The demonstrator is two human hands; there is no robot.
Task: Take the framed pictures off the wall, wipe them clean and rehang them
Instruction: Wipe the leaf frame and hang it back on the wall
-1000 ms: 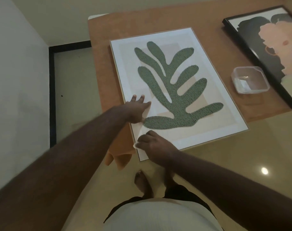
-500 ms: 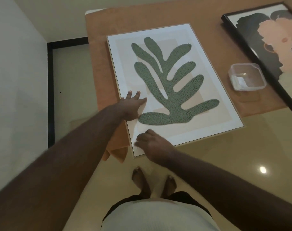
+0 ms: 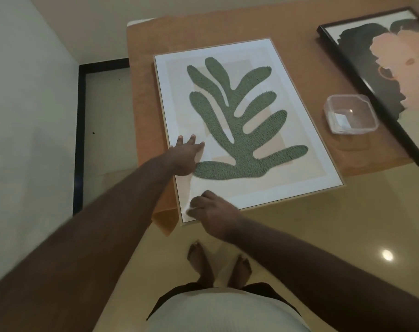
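Note:
A large light-framed picture [image 3: 299,149] with a green leaf shape lies flat on an orange-covered table [image 3: 287,32], its near corner hanging over the table's front edge. My left hand [image 3: 185,156] rests flat on the glass near the picture's left edge, fingers spread. My right hand [image 3: 213,213] presses on the near left corner of the picture, fingers curled over a small white wipe [image 3: 189,209] that shows only at the fingertips. A second picture [image 3: 361,37] in a black frame, dark and peach shapes, lies at the table's right.
A clear plastic tub [image 3: 351,117] sits on the table between the two pictures. The orange cloth hangs over the table's near left corner [image 3: 165,220]. A white wall [image 3: 24,116] stands at the left. My bare feet [image 3: 218,267] stand on glossy beige floor below the table edge.
The view has shifted slightly. My right hand stays on the picture's near left corner with only a small shift, and my left hand keeps its place on the glass.

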